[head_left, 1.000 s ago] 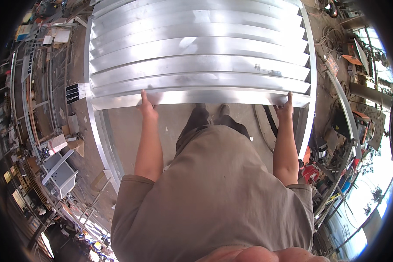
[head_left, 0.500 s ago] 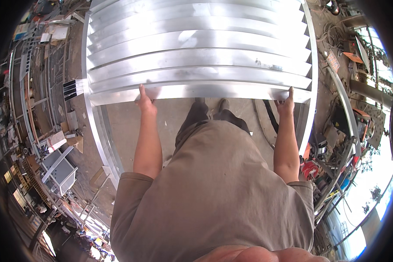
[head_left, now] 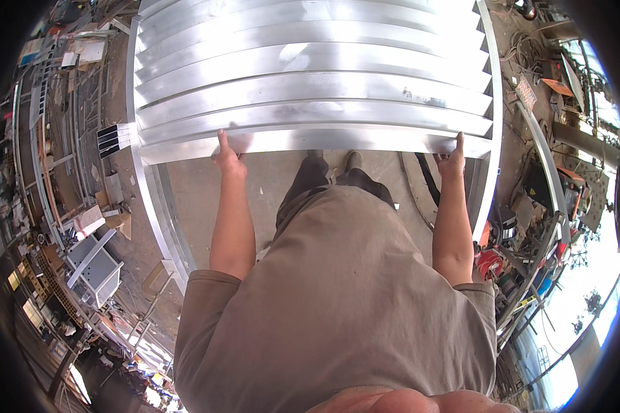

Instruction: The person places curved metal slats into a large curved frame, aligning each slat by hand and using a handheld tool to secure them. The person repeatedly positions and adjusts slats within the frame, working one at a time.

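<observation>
1. Left hand [head_left: 229, 160]: closed on the near edge of the nearest metal slat [head_left: 310, 141].
2. Right hand [head_left: 452, 160]: gripping the same slat's right end.
3. Metal frame [head_left: 147, 206]: holds the stacked slats; this slat lies lowest, nearest the person.

Against the concrete floor [head_left: 269, 179], the lowest slat [head_left: 324, 141] of the louvred metal panel [head_left: 310, 69] is sitting slightly higher in view than a second ago, so more bare floor is showing beneath its edge. The left hand [head_left: 229, 157] and right hand [head_left: 452, 158], gripping that slat's edge near its two ends, are riding up with it, both arms reaching a little further from the body.
</observation>
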The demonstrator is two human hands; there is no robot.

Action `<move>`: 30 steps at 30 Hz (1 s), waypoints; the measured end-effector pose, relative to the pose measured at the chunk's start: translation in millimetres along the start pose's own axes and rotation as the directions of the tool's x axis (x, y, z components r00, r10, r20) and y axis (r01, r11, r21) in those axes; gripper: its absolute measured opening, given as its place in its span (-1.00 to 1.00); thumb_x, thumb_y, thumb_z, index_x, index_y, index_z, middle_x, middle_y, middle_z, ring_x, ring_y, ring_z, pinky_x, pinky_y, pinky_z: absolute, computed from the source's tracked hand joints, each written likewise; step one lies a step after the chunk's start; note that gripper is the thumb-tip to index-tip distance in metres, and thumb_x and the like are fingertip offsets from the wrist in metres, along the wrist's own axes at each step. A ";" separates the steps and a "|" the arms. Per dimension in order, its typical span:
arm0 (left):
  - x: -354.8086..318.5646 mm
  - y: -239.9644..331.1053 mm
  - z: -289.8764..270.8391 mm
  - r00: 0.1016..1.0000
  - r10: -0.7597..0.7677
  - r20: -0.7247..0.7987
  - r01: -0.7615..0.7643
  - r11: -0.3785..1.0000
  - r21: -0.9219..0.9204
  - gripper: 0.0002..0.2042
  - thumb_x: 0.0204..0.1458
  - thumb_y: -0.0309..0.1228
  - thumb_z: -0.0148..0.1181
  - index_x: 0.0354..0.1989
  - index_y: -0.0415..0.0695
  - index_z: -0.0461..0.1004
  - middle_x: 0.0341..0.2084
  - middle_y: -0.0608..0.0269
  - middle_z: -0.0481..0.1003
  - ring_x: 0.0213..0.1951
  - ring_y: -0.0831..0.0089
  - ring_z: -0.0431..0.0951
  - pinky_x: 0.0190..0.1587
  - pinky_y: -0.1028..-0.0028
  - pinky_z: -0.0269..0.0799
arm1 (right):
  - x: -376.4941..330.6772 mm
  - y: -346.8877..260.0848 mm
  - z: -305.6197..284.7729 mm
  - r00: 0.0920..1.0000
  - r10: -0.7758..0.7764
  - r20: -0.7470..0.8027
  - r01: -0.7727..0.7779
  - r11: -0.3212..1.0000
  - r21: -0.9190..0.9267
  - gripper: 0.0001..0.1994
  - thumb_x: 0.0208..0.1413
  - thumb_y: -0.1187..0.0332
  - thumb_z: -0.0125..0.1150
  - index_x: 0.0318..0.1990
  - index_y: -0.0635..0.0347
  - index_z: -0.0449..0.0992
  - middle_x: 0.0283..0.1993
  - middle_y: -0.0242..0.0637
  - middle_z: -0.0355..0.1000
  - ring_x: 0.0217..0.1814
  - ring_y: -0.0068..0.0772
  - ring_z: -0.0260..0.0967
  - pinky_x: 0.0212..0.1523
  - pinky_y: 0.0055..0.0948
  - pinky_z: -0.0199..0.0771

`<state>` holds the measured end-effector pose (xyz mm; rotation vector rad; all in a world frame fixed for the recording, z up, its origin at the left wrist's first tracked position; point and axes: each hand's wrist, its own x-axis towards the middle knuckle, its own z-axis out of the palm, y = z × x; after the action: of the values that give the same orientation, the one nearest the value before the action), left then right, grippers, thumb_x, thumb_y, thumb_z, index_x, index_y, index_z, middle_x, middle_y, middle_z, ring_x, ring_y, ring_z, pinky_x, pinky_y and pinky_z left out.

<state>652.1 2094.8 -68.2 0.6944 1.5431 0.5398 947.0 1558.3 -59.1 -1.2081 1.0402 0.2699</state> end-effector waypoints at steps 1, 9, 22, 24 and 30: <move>-1.7 0.0 0.5 1.000 0.003 -0.008 -0.003 1.000 0.003 0.19 -0.05 0.08 0.56 0.50 -0.14 -0.26 0.38 -0.05 0.20 0.29 0.03 0.39 0.28 -0.06 0.47 | 0.1 0.2 0.0 1.000 0.006 0.021 -0.006 1.000 0.001 -0.18 0.12 -0.15 0.46 0.41 0.05 0.27 0.37 -0.16 0.29 0.36 -0.05 0.31 0.31 0.06 0.44; -3.8 5.0 1.1 1.000 -0.005 -0.004 0.004 0.999 -0.050 0.08 -0.02 0.01 0.55 0.47 -0.17 -0.14 0.32 0.00 0.28 0.27 0.06 0.42 0.26 -0.06 0.47 | -4.8 -0.9 1.4 1.000 0.012 -0.028 -0.010 0.999 0.048 -0.17 0.10 -0.11 0.49 0.41 0.07 0.26 0.38 -0.14 0.25 0.38 -0.02 0.28 0.35 0.12 0.40; -32.5 -5.6 -60.7 0.993 -0.069 0.098 0.078 0.993 -0.094 -0.42 0.09 0.04 0.34 0.15 -0.08 0.41 0.06 0.21 0.44 0.05 0.24 0.44 0.21 0.07 0.37 | -14.9 9.3 -57.6 0.997 -0.002 0.078 -0.014 0.977 0.213 -0.26 0.08 0.08 0.51 0.33 0.08 0.26 0.28 -0.17 0.24 0.33 -0.04 0.27 0.31 0.27 0.40; -38.9 -1.9 -62.1 0.995 -0.064 0.075 0.072 0.993 -0.096 -0.45 0.09 0.02 0.34 0.13 -0.07 0.42 0.05 0.24 0.44 0.03 0.27 0.44 0.19 0.09 0.38 | -19.9 9.1 -55.7 0.998 -0.009 0.061 -0.002 0.985 0.172 -0.33 0.18 0.05 0.37 0.38 0.02 0.27 0.37 -0.15 0.20 0.41 0.02 0.19 0.35 0.17 0.31; -50.5 8.9 -58.3 0.991 -0.034 0.131 0.048 0.993 -0.109 -0.32 0.09 0.02 0.35 0.28 -0.11 0.31 0.20 0.12 0.34 0.19 0.21 0.37 0.35 0.09 0.25 | -36.7 -1.2 -44.9 0.996 -0.058 0.071 0.045 0.984 0.175 -0.23 0.14 0.02 0.49 0.40 0.09 0.23 0.44 -0.15 0.14 0.40 -0.02 0.20 0.34 0.22 0.34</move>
<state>596.2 2069.2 -20.9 0.5986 1.3923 0.5359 905.1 1531.6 -29.3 -1.0579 0.9452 0.1799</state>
